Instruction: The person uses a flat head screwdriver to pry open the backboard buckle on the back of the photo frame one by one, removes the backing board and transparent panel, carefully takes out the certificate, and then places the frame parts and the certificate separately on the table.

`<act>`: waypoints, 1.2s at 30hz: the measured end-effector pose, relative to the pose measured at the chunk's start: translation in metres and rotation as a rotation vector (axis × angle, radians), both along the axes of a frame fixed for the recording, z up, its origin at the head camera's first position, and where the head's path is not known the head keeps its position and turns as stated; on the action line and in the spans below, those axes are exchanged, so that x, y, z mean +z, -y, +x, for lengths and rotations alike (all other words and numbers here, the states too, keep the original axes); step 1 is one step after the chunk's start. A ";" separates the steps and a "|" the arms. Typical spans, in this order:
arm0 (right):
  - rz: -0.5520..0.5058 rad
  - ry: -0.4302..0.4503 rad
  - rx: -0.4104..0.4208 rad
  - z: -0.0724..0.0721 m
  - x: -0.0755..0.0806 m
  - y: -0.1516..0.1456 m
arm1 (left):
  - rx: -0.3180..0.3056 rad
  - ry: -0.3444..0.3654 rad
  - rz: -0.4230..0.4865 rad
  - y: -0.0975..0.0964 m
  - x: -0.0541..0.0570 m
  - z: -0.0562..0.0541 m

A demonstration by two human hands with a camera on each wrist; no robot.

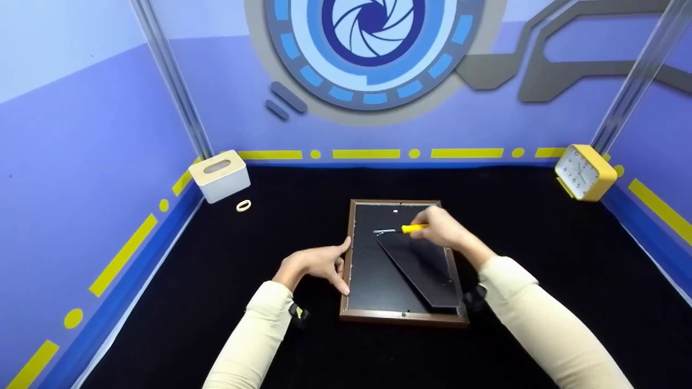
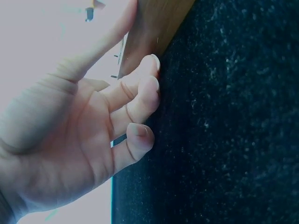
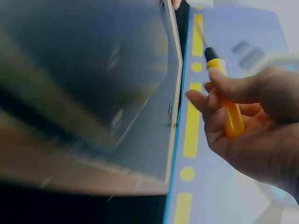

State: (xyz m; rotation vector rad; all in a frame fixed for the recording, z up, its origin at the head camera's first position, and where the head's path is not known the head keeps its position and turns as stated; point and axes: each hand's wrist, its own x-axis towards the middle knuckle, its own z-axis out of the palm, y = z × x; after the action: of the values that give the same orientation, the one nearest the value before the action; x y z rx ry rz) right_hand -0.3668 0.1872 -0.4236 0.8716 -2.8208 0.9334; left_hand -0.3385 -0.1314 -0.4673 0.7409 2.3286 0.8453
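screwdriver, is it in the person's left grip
No, the right grip holds the screwdriver, while the left grip is at the edge of the picture frame.

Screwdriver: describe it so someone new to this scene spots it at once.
On the black cloth, find the brown-rimmed picture frame, its black backing facing up. Over the backing's far half, the right hand grips the screwdriver. Its bright yellow handle sets it apart from the dark backing and the black flap.
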 end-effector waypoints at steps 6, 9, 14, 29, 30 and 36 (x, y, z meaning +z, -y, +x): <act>-0.151 0.053 -0.085 0.010 -0.012 -0.044 | -0.001 -0.010 -0.006 0.005 0.004 0.003; -0.203 0.040 -0.168 0.013 -0.019 -0.068 | 0.004 -0.022 -0.019 0.008 0.006 0.004; -0.258 0.014 -0.373 0.018 -0.035 -0.105 | 0.007 -0.010 -0.008 0.008 0.006 0.005; -0.204 0.008 -0.594 0.014 -0.061 -0.161 | 0.014 0.016 0.021 0.002 0.002 0.003; -0.186 0.012 -0.571 0.013 -0.062 -0.163 | 0.017 0.021 0.025 0.001 0.001 0.003; -0.065 0.019 -0.464 0.008 -0.063 -0.176 | 0.014 0.023 0.031 -0.001 0.003 0.003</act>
State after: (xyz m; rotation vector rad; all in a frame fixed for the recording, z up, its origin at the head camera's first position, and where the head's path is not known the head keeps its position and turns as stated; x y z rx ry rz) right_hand -0.3591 0.3632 -0.4870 0.1809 -2.7952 0.9508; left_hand -0.3356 -0.1304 -0.4648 0.7248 2.3075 0.8933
